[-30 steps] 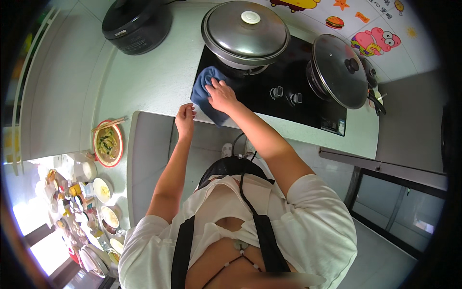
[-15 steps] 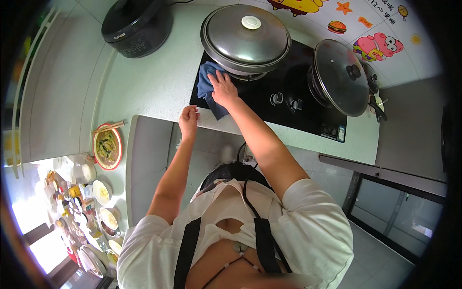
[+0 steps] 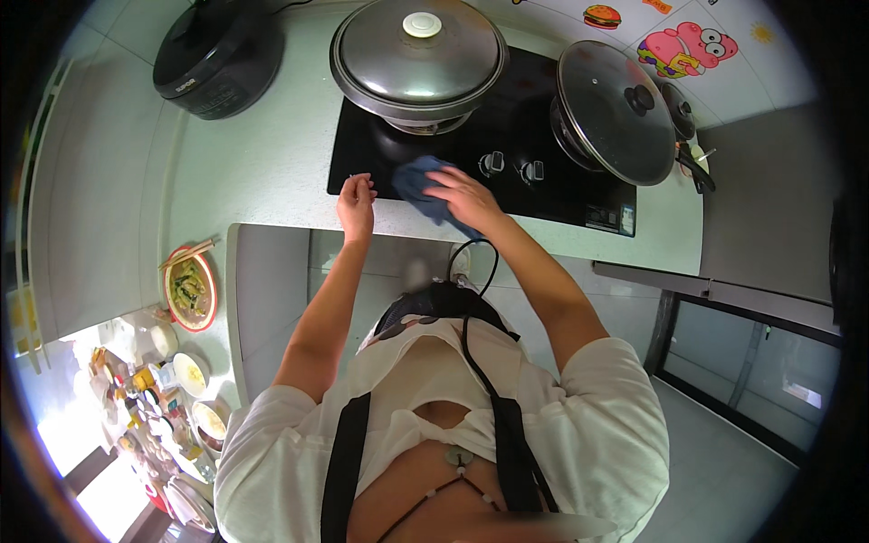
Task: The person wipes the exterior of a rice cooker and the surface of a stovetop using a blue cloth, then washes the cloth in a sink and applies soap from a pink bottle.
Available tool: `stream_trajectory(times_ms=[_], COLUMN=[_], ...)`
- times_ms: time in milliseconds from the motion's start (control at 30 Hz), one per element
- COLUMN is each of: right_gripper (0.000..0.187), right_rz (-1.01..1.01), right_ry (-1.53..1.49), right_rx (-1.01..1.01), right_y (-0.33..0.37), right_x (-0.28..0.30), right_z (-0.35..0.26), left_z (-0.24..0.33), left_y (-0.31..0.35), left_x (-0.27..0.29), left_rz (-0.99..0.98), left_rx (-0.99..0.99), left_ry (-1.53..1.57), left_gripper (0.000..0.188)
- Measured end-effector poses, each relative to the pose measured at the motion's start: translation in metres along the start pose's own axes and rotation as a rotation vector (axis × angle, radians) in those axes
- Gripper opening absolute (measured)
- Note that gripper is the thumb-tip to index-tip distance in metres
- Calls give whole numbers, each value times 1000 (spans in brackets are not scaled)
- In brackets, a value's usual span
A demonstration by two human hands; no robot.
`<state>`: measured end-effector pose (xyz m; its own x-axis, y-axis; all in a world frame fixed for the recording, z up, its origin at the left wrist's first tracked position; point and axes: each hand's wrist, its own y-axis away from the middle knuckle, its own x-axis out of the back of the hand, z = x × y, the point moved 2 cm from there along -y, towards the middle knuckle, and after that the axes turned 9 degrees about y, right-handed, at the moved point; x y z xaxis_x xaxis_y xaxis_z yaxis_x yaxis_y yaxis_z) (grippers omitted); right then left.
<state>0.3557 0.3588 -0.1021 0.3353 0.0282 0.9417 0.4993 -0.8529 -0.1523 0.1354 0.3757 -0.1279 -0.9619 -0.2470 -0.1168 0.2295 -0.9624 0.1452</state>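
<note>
Blue cloth (image 3: 416, 184) diagonal, near end rightward

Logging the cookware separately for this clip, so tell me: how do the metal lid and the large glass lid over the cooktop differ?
Material: the metal lid is silvery and opaque; the large glass lid is dark and see-through.
Knob: the metal lid has a white knob, the glass lid a black knob.
Place: the metal lid is left of the glass lid.
Shared: both are round and cover cookware on the black cooktop.
</note>
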Motion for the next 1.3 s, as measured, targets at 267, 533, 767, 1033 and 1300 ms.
stream_trajectory(times_ms=[267, 533, 767, 1033, 1300], right_gripper=[43, 36, 38, 42, 50], right_rz=[76, 366, -71, 108, 72], right_ry=[277, 110, 298, 292, 319], right_rx=[-504, -575, -594, -463, -539], right_y=[169, 110, 7, 24, 28], right_x=[61, 90, 47, 27, 26], right_z=[61, 45, 54, 65, 62], left_z=[-15, -18, -11, -25, -27], left_y=[8, 10, 11, 17, 17], left_x=[-28, -51, -71, -73, -70], left_rz=[-112, -170, -259, -259, -247], left_rx=[39, 2, 20, -22, -55], left_ry=[-75, -52, -102, -152, -133], left_gripper=[18, 18, 19, 19, 17])
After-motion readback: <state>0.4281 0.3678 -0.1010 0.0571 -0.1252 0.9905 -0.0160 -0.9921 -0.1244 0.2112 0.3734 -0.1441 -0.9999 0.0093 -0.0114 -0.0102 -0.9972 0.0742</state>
